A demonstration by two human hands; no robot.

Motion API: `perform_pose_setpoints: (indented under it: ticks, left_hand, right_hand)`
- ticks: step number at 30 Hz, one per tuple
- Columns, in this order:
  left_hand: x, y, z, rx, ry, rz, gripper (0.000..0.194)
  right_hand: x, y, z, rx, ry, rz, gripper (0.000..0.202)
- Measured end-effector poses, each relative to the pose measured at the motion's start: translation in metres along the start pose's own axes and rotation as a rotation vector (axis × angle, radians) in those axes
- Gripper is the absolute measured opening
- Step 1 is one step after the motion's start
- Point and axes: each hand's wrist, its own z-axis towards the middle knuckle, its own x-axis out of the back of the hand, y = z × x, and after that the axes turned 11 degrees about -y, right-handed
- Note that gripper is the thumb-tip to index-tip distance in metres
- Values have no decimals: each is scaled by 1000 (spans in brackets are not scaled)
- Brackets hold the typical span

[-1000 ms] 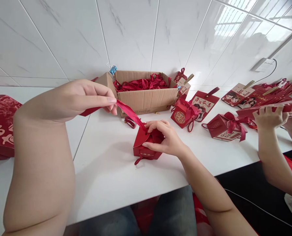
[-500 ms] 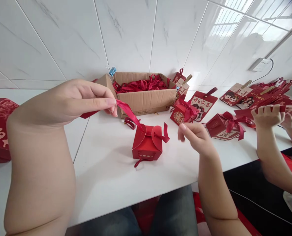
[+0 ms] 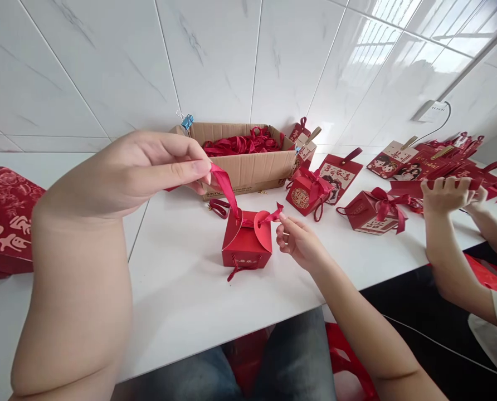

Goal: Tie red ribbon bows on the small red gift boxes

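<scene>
A small red gift box (image 3: 247,242) stands upright on the white table, its curved top flaps closed together. A red ribbon (image 3: 227,190) passes through the holes in those flaps. My left hand (image 3: 169,167) pinches the long end of the ribbon, raised up and to the left of the box. On the right side, my right hand (image 3: 301,239) grips the short end between thumb and fingers, just beside the box. A dark red cord with a knotted end hangs down the box's front.
Behind the box is a cardboard carton (image 3: 248,170) of red ribbons, with a blue binder clip (image 3: 187,122). Finished boxes with bows (image 3: 309,192) stand to the right. A large red box (image 3: 6,223) is at left. A co-worker's hands (image 3: 447,195) hold a red piece at far right.
My right hand has moved left and taken hold of the ribbon's short end. My left hand still pinches the long end. The co-worker's hands now hold a flat red piece.
</scene>
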Motion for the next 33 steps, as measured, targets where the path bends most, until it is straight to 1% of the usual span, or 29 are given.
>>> perform_pose_setpoints:
  ticks: [3, 7, 9, 11, 15, 17, 22, 27, 29, 31, 33]
  left_hand:
    - [0, 0, 1, -16, 5, -10, 18]
    - [0, 1, 0, -34, 4, -28, 17]
    - [-1, 2, 0, -40, 9, -37, 17]
    - [-2, 3, 0, -43, 21, -57, 16]
    - [-5, 6, 1, -35, 59, -133, 15]
    - [-7, 7, 2, -38, 82, -180, 14]
    - [-12, 5, 9, -54, 83, -288, 14]
    - [-22, 2, 16, -58, 125, -350, 13]
    - [-25, 0, 18, -84, 113, -363, 12]
    - [-26, -1, 19, -113, 89, -351, 14]
    - [-25, -2, 19, -128, 87, -305, 20]
  right_hand:
    - [-5, -8, 5, 21, -39, 81, 37]
    - [-10, -16, 12, 150, -55, 74, 33]
    - [-13, -23, 14, 238, -54, 23, 30]
    - [-18, -33, 13, 324, -82, -63, 26]
    - [-34, -56, 10, 419, -233, -279, 19]
    - [-44, -66, 11, 425, -304, -348, 16]
    - [-67, -83, 16, 348, -505, -478, 15]
    - [-80, -95, 16, 271, -677, -576, 13]
    - [-81, -98, 18, 284, -680, -614, 16]
    - [-79, -99, 20, 329, -645, -637, 22]
    - [-75, -101, 24, 374, -627, -633, 26]
